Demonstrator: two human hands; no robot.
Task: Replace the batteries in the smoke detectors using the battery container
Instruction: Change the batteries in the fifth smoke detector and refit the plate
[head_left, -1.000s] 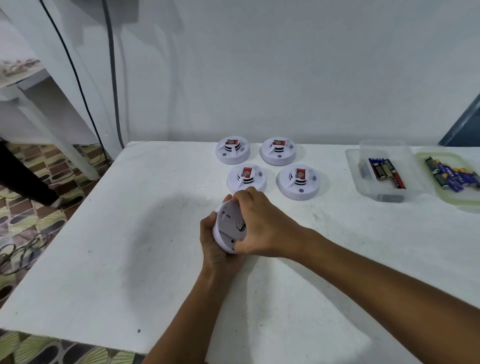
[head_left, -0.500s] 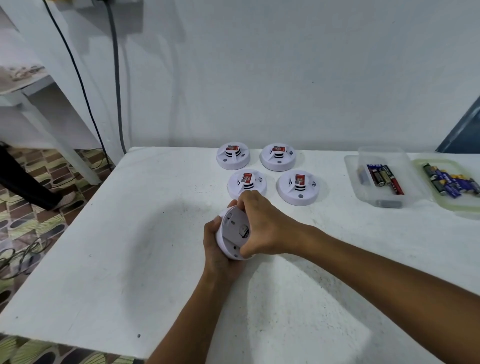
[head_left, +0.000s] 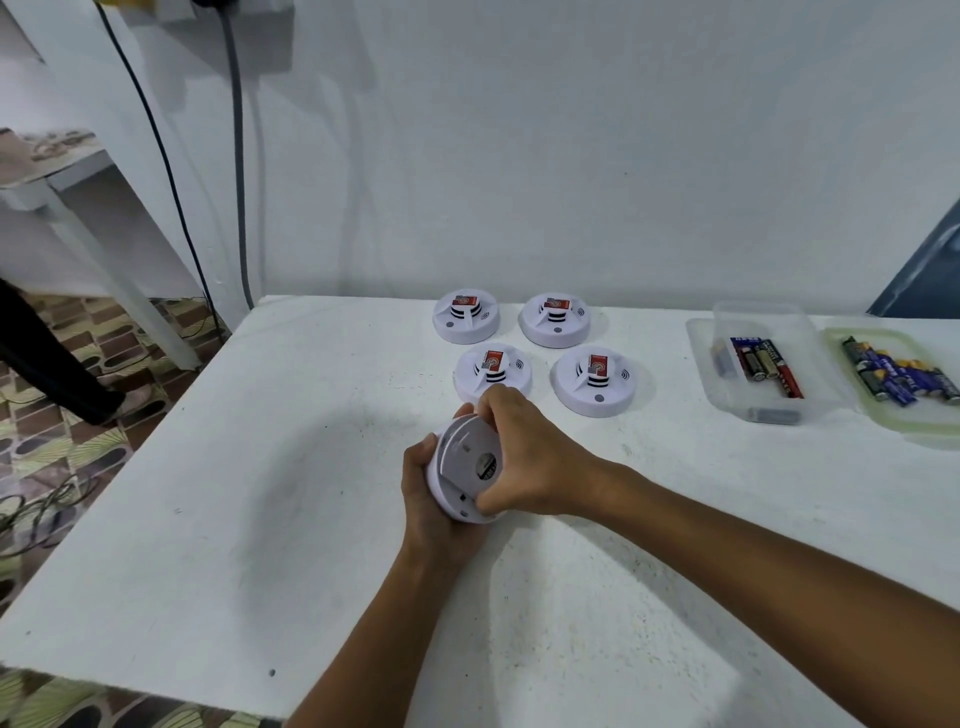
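Held smoke detector (head_left: 465, 465) has tipped a bit more since the earlier frames, its flat back now facing up and left with more of the rear face and a small dark round part showing; both hands have stayed on it. Left hand (head_left: 428, 501) cups the detector from below and behind, fingers wrapped round its domed side, thumb at the left rim. Right hand (head_left: 524, 457) grips the rim from the right, fingertips curled over the top edge, thumb on the lower edge. Detector is raised just above the white table (head_left: 218, 519), near its middle, tilted on edge. Behind it four more smoke detectors sit face up in a two-by-two group: back left (head_left: 466, 316), back right (head_left: 555, 319), front left (head_left: 492, 370), front right (head_left: 595, 380), each with a red label on top; front left one is just beyond the right hand's knuckles. To the right, a clear battery container (head_left: 763, 364) holds several batteries, with one dark battery lying at its near end. Beside it, a greenish lid or tray (head_left: 898, 376) holds a heap of blue and dark batteries. Cables (head_left: 236, 156) hang down the wall at left.
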